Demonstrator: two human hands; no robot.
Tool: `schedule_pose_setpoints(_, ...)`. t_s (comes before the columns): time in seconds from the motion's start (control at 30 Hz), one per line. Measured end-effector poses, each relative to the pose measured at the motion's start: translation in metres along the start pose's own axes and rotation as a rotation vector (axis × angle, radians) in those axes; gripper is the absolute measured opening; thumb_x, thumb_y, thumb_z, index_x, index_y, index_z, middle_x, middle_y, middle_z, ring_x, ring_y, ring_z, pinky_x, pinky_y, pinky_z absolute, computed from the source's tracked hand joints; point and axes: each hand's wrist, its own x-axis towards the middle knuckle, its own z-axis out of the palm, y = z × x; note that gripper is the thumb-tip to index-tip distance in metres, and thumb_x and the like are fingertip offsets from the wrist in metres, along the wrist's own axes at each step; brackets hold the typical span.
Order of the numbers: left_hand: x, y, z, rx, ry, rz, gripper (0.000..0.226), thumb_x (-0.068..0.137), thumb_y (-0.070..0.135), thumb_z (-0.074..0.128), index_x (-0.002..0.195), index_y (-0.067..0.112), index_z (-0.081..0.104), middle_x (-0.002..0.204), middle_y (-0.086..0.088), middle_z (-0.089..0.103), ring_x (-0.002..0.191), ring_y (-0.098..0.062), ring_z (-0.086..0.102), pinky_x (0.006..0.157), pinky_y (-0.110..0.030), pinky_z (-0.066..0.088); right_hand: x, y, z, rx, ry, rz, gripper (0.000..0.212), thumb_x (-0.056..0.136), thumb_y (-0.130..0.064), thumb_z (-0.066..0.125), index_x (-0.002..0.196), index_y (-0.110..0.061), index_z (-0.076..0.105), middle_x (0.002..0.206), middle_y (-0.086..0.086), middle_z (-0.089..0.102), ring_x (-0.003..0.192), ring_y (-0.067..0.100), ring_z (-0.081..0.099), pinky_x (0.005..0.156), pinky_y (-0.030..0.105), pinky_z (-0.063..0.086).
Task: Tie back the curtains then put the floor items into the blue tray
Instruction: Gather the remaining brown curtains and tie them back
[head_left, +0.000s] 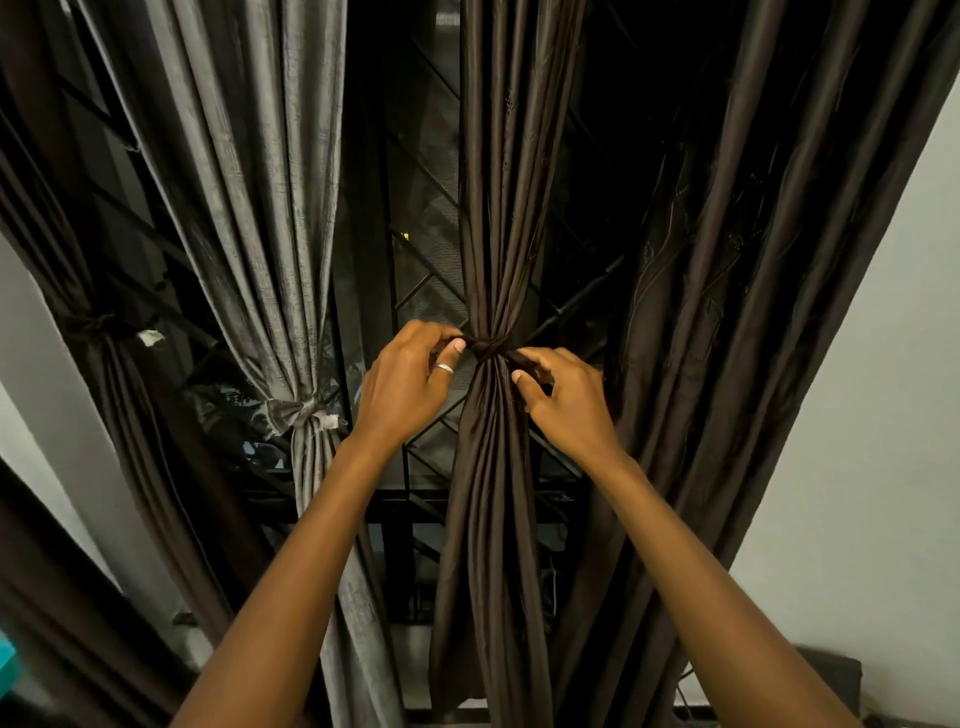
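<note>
A dark brown curtain (493, 218) hangs in the middle, gathered at its waist by a dark tie-back band (488, 347) that crosses over itself in front. My left hand (410, 379) pinches the band's left end between thumb and fingers. My right hand (566, 400) pinches the band's right end just beside the crossing. A grey curtain (260, 208) to the left is bound with a grey tie (293, 413). At far left another brown curtain (78, 270) is tied too. A fourth brown curtain (727, 312) on the right hangs loose.
Behind the curtains is a dark window with a diagonal metal grille (415, 291). White wall (883, 415) stands at right. A dark box-like object (826, 680) sits low at right, and a teal edge (8, 670) shows at the lower left border.
</note>
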Motion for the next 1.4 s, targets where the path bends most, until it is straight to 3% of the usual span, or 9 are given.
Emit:
schedule_pose_setpoints(0.13, -0.004, -0.004, 0.002, -0.07, -0.024, -0.098, 0.034, 0.103, 0.041, 0.053, 0.133, 0.025, 0.055, 0.11, 0.015, 0.055, 0.083, -0.001, 0.057, 0.077, -0.042, 0.057, -0.003, 0.001, 0.003, 0.002, 0.0, 0.044, 0.04, 0.096, -0.024, 0.069, 0.135, -0.014, 0.064, 0.107, -0.001, 0.065, 0.097, 0.011, 0.063, 0.089, 0.027, 0.053)
schedule_pose_setpoints(0.3, -0.014, -0.014, 0.011, -0.116, -0.083, -0.154, 0.035, 0.102, 0.04, 0.055, 0.133, 0.023, 0.052, 0.113, 0.015, 0.055, 0.087, -0.006, 0.063, 0.079, -0.046, 0.058, -0.007, 0.004, 0.009, 0.001, 0.006, 0.173, 0.061, 0.096, -0.024, 0.069, 0.151, -0.014, 0.044, 0.115, -0.003, 0.055, 0.086, 0.004, 0.062, 0.075, 0.009, 0.044)
schedule_pose_setpoints(0.4, -0.02, -0.016, 0.018, -0.168, -0.109, -0.167, 0.032, 0.102, 0.037, 0.057, 0.131, 0.025, 0.055, 0.111, 0.015, 0.056, 0.085, -0.004, 0.064, 0.079, -0.044, 0.058, -0.01, 0.005, 0.011, 0.006, 0.031, 0.24, 0.062, 0.096, -0.022, 0.069, 0.151, -0.014, 0.04, 0.119, -0.002, 0.056, 0.088, 0.006, 0.064, 0.078, 0.014, 0.049)
schedule_pose_setpoints(0.47, -0.025, -0.016, 0.024, -0.218, -0.12, -0.18, 0.029, 0.101, 0.035, 0.058, 0.129, 0.025, 0.057, 0.11, 0.014, 0.057, 0.085, 0.001, 0.063, 0.078, -0.039, 0.059, -0.012, 0.007, 0.012, -0.008, 0.033, 0.291, 0.06, 0.096, -0.022, 0.069, 0.149, -0.014, 0.041, 0.119, -0.001, 0.057, 0.09, 0.007, 0.065, 0.08, 0.019, 0.053)
schedule_pose_setpoints(0.57, -0.033, -0.016, 0.036, -0.278, -0.155, -0.179, 0.028, 0.101, 0.033, 0.059, 0.127, 0.024, 0.059, 0.109, 0.013, 0.059, 0.083, -0.002, 0.064, 0.073, -0.032, 0.056, -0.015, 0.011, 0.013, -0.04, -0.004, 0.377, 0.056, 0.096, -0.022, 0.069, 0.145, -0.011, 0.046, 0.125, 0.003, 0.062, 0.094, 0.008, 0.066, 0.074, 0.008, 0.044)
schedule_pose_setpoints(0.77, -0.044, -0.017, 0.064, -0.309, -0.214, -0.238, 0.028, 0.1, 0.039, 0.057, 0.126, 0.028, 0.059, 0.112, 0.014, 0.061, 0.086, -0.008, 0.066, 0.077, -0.044, 0.06, -0.034, 0.018, 0.007, -0.052, -0.037, 0.495, 0.043, 0.096, -0.02, 0.07, 0.135, -0.008, 0.057, 0.127, 0.005, 0.066, 0.114, 0.016, 0.066, 0.094, 0.022, 0.049)
schedule_pose_setpoints(1.0, -0.049, 0.017, 0.091, -0.276, -0.26, -0.248, 0.025, 0.099, 0.039, 0.057, 0.122, 0.028, 0.061, 0.11, 0.012, 0.064, 0.083, -0.008, 0.065, 0.077, -0.044, 0.059, -0.047, 0.035, -0.022, -0.087, -0.03, 0.521, 0.031, 0.098, -0.023, 0.068, 0.127, -0.011, 0.065, 0.114, -0.001, 0.071, 0.091, 0.0, 0.062, 0.067, -0.002, 0.041)
schedule_pose_setpoints(1.23, -0.048, 0.071, 0.113, -0.177, -0.22, -0.239, 0.028, 0.1, 0.041, 0.057, 0.123, 0.026, 0.063, 0.108, 0.013, 0.062, 0.079, -0.004, 0.063, 0.08, -0.04, 0.058, -0.065, 0.067, -0.06, 0.002, -0.01, 0.514, 0.02, 0.099, -0.022, 0.065, 0.116, -0.013, 0.071, 0.098, -0.009, 0.07, 0.094, 0.004, 0.066, 0.068, -0.002, 0.041)
schedule_pose_setpoints(1.4, -0.049, 0.122, 0.136, -0.095, -0.172, -0.26, 0.036, 0.097, 0.053, 0.057, 0.123, 0.029, 0.062, 0.104, 0.016, 0.061, 0.08, -0.004, 0.063, 0.074, -0.038, 0.059, -0.073, 0.095, -0.091, 0.068, 0.008, 0.477, 0.019, 0.099, -0.024, 0.065, 0.114, -0.015, 0.072, 0.096, -0.01, 0.071, 0.081, -0.012, 0.061, 0.068, -0.003, 0.042)
